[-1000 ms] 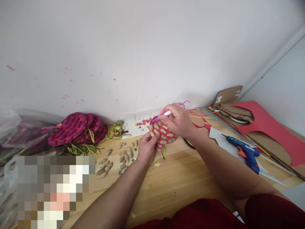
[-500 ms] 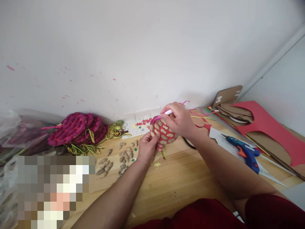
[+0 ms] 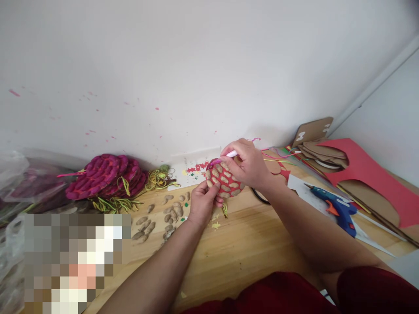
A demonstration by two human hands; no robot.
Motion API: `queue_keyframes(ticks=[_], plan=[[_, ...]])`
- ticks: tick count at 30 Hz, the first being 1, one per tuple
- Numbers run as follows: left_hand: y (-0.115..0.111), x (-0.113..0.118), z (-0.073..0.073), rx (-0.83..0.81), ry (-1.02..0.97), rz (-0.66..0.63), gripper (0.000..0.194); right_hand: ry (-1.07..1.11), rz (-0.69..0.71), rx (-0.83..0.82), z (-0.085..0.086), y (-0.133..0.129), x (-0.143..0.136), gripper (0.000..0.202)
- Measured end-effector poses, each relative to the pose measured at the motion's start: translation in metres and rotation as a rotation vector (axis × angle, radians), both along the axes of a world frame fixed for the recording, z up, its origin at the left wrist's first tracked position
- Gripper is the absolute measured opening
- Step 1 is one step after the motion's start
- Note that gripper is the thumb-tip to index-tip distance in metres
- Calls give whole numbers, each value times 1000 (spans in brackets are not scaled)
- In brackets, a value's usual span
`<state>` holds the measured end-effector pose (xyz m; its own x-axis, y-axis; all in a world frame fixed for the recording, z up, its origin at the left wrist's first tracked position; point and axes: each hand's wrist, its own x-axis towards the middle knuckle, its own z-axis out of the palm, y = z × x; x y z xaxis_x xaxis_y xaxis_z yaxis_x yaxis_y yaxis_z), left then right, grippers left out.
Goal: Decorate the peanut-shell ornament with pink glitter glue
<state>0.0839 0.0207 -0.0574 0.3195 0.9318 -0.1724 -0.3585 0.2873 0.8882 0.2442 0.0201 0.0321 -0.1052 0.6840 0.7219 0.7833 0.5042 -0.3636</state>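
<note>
My left hand (image 3: 204, 200) is closed on the lower left edge of a round red piece (image 3: 225, 188) set with rows of peanuts in their shells. This piece is tilted up above the table, with a yellow-green tassel hanging below it. In my right hand (image 3: 247, 163), a white-handled paintbrush (image 3: 231, 153) is pinched between thumb and fingers. Its magenta end lies against the top left edge of the red piece, where the peanuts are coloured magenta. My right hand hides part of the piece's upper right side.
Loose peanuts (image 3: 173, 213) lie left of my hands. Farther left, several magenta discs (image 3: 104, 174) are stacked beside yarn (image 3: 159, 179) and plastic bags. On the right are a blue glue gun (image 3: 340, 213), red card (image 3: 363, 170) and cardboard pieces (image 3: 376, 200). A wall stands close behind.
My right hand has shifted very slightly with the brush along the top left edge of the piece. My left hand and the piece stay nearly still.
</note>
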Motion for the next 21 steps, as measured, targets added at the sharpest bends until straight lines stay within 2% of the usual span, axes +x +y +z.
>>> queue_keyframes(ticks=[10, 18, 21], plan=[[1, 0, -3, 4, -5, -8, 43, -37, 52, -11, -4, 0, -6, 6], [1, 0, -4, -1, -8, -8, 44, -6, -27, 21, 0, 1, 4, 6], [1, -1, -3, -1, -11, -8, 43, 20, -5, 27, 0, 1, 3, 6]])
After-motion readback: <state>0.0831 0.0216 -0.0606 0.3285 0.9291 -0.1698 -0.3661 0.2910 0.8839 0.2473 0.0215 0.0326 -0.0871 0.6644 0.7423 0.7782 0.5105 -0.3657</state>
